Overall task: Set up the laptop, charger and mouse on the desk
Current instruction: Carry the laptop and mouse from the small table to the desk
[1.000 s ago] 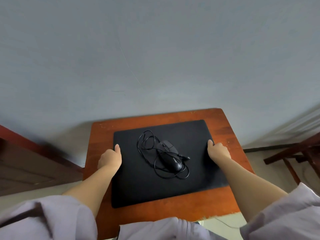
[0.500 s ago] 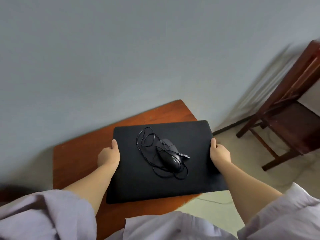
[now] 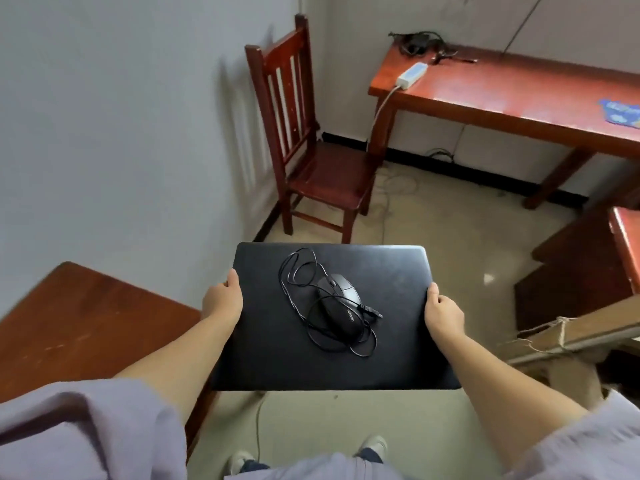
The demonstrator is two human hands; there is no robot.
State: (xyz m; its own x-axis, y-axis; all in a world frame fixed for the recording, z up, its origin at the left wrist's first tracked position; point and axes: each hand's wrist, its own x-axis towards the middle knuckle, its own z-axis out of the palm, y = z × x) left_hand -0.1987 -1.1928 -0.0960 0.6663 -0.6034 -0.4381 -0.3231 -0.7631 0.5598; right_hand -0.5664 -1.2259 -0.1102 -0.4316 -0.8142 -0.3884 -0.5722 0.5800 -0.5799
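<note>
1. The fingers of the left hand (image 3: pixel 223 299) clamp the left edge of the closed black laptop (image 3: pixel 332 341), thumb on the lid; those of the right hand (image 3: pixel 444 313) grip its right edge the same way.
2. The laptop sits level between the two hands, held in the air above the floor (image 3: pixel 450 237), its near left corner over the edge of the small counter (image 3: pixel 79 327).
3. A black wired mouse (image 3: pixel 341 308) lies on the lid midway between the two sets of fingers, its cable (image 3: pixel 298 271) looped loosely round it and the plug (image 3: pixel 374 311) pointing towards the right hand.
4. Beyond the fingers stands a wooden chair (image 3: pixel 311 161) against the wall.
5. Further off to the right, a long red counter (image 3: pixel 519 88) carries a white power strip (image 3: pixel 411 75) and a dark tangle of cable (image 3: pixel 420 43).
</note>
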